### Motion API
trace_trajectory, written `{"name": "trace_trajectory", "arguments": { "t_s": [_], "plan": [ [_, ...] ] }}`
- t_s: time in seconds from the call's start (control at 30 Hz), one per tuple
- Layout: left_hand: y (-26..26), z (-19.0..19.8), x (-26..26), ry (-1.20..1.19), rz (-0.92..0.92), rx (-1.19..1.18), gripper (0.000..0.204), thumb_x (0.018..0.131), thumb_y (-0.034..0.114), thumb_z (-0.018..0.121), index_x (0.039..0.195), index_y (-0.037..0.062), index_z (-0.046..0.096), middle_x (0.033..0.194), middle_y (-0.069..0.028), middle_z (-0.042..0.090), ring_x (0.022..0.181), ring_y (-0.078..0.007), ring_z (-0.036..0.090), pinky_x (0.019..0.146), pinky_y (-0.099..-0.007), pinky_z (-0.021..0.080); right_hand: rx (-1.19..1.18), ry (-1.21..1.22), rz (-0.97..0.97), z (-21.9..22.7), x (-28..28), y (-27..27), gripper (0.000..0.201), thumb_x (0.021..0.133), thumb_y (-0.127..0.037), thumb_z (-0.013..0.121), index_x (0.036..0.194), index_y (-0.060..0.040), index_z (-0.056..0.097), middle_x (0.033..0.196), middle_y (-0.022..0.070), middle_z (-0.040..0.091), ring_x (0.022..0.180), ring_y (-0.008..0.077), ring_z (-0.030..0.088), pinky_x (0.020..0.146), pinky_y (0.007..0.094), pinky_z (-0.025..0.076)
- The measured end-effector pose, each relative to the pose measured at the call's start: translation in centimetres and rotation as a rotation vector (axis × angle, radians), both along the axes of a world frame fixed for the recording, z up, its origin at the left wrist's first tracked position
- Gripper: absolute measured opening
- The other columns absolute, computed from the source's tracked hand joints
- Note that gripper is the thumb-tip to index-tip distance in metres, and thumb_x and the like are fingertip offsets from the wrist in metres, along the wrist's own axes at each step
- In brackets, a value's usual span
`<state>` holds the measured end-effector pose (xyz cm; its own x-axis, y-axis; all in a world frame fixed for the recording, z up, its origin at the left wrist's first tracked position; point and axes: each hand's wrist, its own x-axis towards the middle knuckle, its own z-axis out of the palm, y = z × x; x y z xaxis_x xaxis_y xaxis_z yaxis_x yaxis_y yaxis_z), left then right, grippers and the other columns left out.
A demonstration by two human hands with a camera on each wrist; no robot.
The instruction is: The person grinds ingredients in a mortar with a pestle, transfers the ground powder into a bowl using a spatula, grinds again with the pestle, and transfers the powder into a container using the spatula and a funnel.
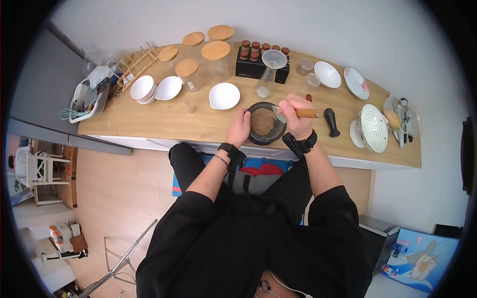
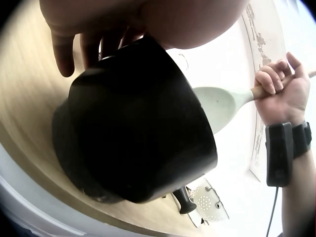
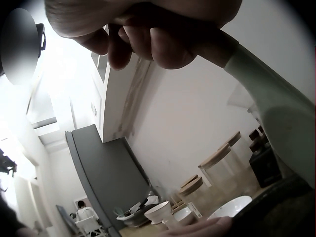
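A black mortar with brown powder inside stands near the counter's front edge. My left hand holds it from the left, fingers at its rim; the left wrist view shows the mortar's dark outer wall close below the palm. With my right hand I grip the wooden handle of a pale green spoon. The spoon's head points down at the mortar's right rim. A black pestle lies on the counter right of that hand.
Behind the mortar stands a glass flask with a funnel, before a black rack of spice jars. White bowls and wood-lidded jars stand to the left. A white colander and wire basket are at right.
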<state>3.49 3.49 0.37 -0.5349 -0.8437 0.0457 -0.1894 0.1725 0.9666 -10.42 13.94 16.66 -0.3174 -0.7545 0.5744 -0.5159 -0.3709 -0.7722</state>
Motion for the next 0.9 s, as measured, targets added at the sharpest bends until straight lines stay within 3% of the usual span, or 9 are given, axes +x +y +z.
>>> {"name": "trace_trajectory", "arguments": {
  "t_s": [0.13,0.2,0.33,0.4,0.53,0.67,0.77,0.83,0.9],
  "plan": [
    [1.6,0.8,0.2,0.039,0.066,-0.05,0.036,0.104,0.025,0.044,0.123,-0.0025,0.056,0.108,-0.0266,0.065,0.104,-0.0414,0.062,0.089,-0.0428,0.048,-0.004,0.004,0.011,-2.8,-0.6,-0.9,0.027,0.087,-0.008,0.062,0.062,0.0017,0.062,0.058,0.006,0.054,0.049,0.0157,0.048,0.049,0.029,0.035],
    [1.6,0.8,0.3,0.029,0.058,-0.069,0.038,0.105,0.025,0.043,0.127,-0.0025,0.055,0.113,-0.0275,0.064,0.108,-0.0425,0.061,0.092,-0.0431,0.048,0.073,-0.503,-0.002,-5.2,-0.5,-1.2,0.032,0.09,-0.01,0.06,0.061,0.0021,0.06,0.056,0.0026,0.051,0.048,0.0115,0.045,0.048,0.0266,0.032],
    [1.2,0.9,0.6,-0.022,0.033,-0.086,0.04,0.104,0.026,0.043,0.129,-0.0024,0.055,0.117,-0.028,0.063,0.112,-0.0428,0.059,0.094,-0.0433,0.047,0.031,-0.627,0.056,-6.1,-1.0,-1.2,0.036,0.093,-0.013,0.057,0.061,0.0022,0.058,0.056,0.0016,0.049,0.047,0.0084,0.042,0.046,0.025,0.03],
    [1.1,0.9,0.5,-0.055,0.03,-0.079,0.04,0.104,0.027,0.043,0.129,-0.0027,0.055,0.118,-0.0284,0.063,0.113,-0.0427,0.059,0.095,-0.0436,0.047,0.026,-0.74,0.056,-5.8,-1.4,-1.0,0.039,0.096,-0.014,0.049,0.06,0.0002,0.051,0.055,0.0032,0.041,0.044,0.0108,0.035,0.045,0.0266,0.029],
    [0.3,0.7,0.7,-0.066,0.009,-0.129,0.039,0.104,0.027,0.044,0.128,-0.0015,0.056,0.119,-0.0277,0.063,0.112,-0.0423,0.06,0.094,-0.0441,0.048,-0.099,-0.614,0.041,-3.1,-1.8,0.4,0.038,0.097,-0.012,0.046,0.06,0.0002,0.047,0.055,0.0023,0.036,0.044,0.0109,0.033,0.044,0.0273,0.028],
    [-1.6,0.9,0.0,-0.108,-0.157,-0.108,0.037,0.103,0.027,0.045,0.127,0.0012,0.058,0.116,-0.0268,0.064,0.111,-0.0414,0.06,0.094,-0.0442,0.048,-0.158,-0.613,0.039,-1.3,-1.8,0.3,0.038,0.096,-0.012,0.045,0.06,0.0006,0.046,0.055,0.0028,0.037,0.044,0.011,0.033,0.044,0.0274,0.027],
    [-2.8,0.9,-1.0,-0.116,-0.253,-0.12,0.037,0.104,0.027,0.045,0.127,0.0022,0.059,0.115,-0.0245,0.066,0.111,-0.039,0.061,0.094,-0.0413,0.048,-0.134,-0.538,-0.003,-1.4,-1.8,0.1,0.038,0.095,-0.011,0.047,0.06,0.0011,0.048,0.055,0.0029,0.039,0.044,0.0107,0.035,0.044,0.0274,0.028],
    [-3.6,0.9,-1.5,-0.123,-0.299,-0.151,0.037,0.104,0.028,0.045,0.127,0.0025,0.06,0.115,-0.0227,0.067,0.111,-0.0368,0.062,0.094,-0.0388,0.048,-0.061,-0.461,-0.048,-1.6,-1.7,0.1,0.034,0.091,-0.012,0.056,0.06,0.0026,0.057,0.055,0.0025,0.047,0.048,0.0107,0.043,0.047,0.027,0.031],
    [-4.0,1.1,-1.9,-0.176,-0.354,-0.109,0.037,0.104,0.028,0.045,0.127,0.003,0.06,0.115,-0.021,0.067,0.11,-0.035,0.063,0.094,-0.0378,0.048,-0.057,-0.359,-0.06,-1.7,-1.5,0.0,0.034,0.091,-0.012,0.055,0.06,0.0024,0.055,0.056,0.003,0.047,0.047,0.0102,0.042,0.046,0.0269,0.03]
  ]
}}
